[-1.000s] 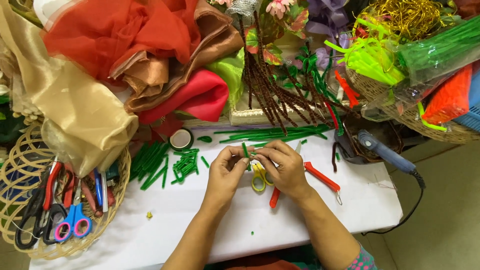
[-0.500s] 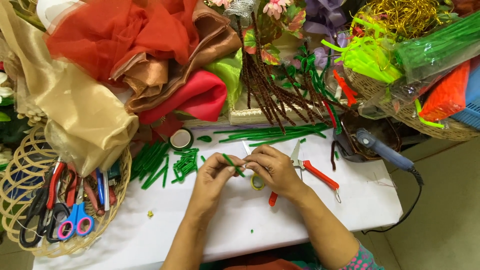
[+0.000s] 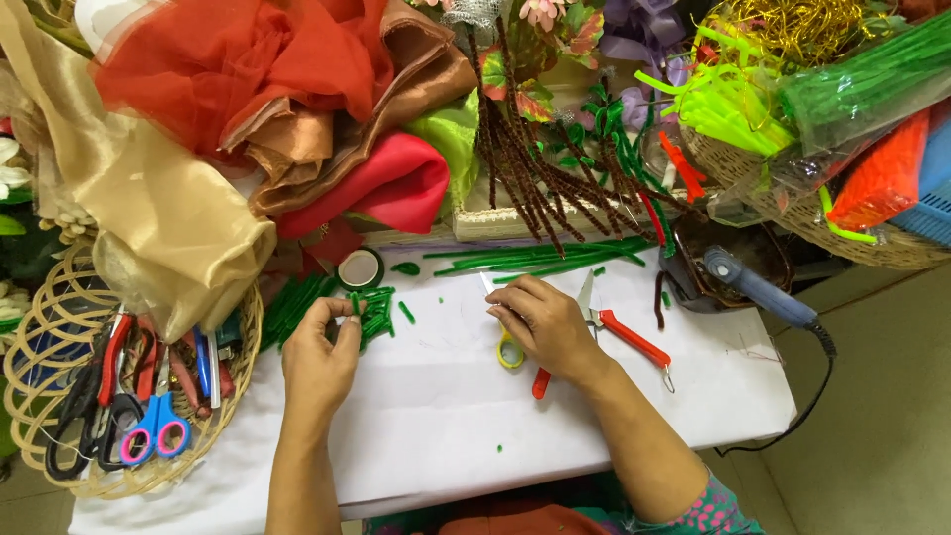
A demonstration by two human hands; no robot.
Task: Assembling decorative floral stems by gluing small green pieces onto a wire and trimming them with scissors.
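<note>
Head view shows the left hand (image 3: 319,355) pinching a short green stem piece (image 3: 355,302) upright beside the cut green pile (image 3: 374,315); the right hand (image 3: 548,327) rests loosely curled over the scissors (image 3: 594,332), farther right.

White table (image 3: 436,436) bare near; fabrics (image 3: 248,109) crowd far edge.

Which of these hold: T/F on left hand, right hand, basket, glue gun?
1. The left hand pinches a short green pipe-cleaner piece. True.
2. The right hand lies on the yellow-handled scissors. True.
3. The woven wicker basket of scissors sits at the table's right end. False: it is at the left end.
4. The blue glue gun is in the right hand. False: it lies apart, at the white table top's right side.
</note>
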